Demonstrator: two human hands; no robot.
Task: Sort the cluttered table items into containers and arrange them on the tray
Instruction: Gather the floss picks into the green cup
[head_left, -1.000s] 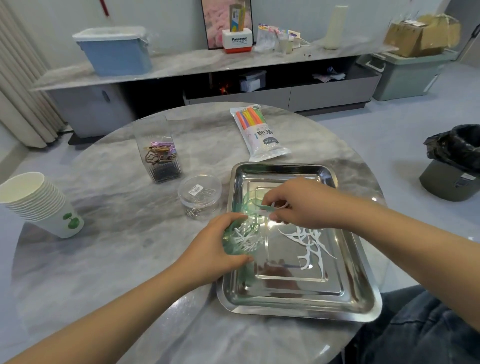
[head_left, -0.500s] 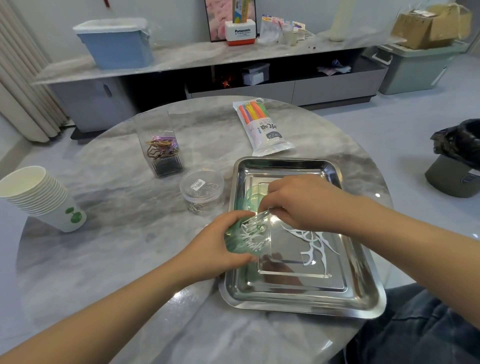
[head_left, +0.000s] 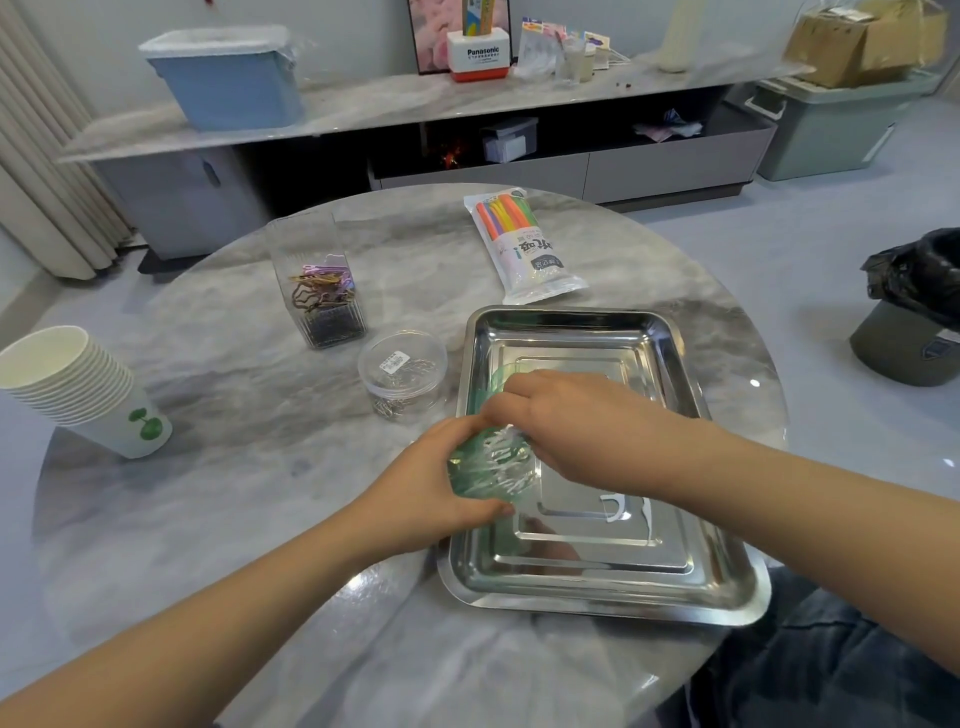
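left hand (head_left: 431, 488) clamped round the green tub (head_left: 488, 467) at the tray (head_left: 727, 597) edge so it won't tip, right fingers (head_left: 506, 410) pinched together dropping floss picks (head_left: 506, 452) in, one pick (head_left: 615, 509) left

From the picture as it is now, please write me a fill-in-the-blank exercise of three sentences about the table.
1. The left hand holds a small ____ transparent container at the steel tray.
2. The stack of paper cups lies near the table's ____ edge.
3. The round clear tub of paper clips stands ____ the tray.

Missing words: green; left; outside
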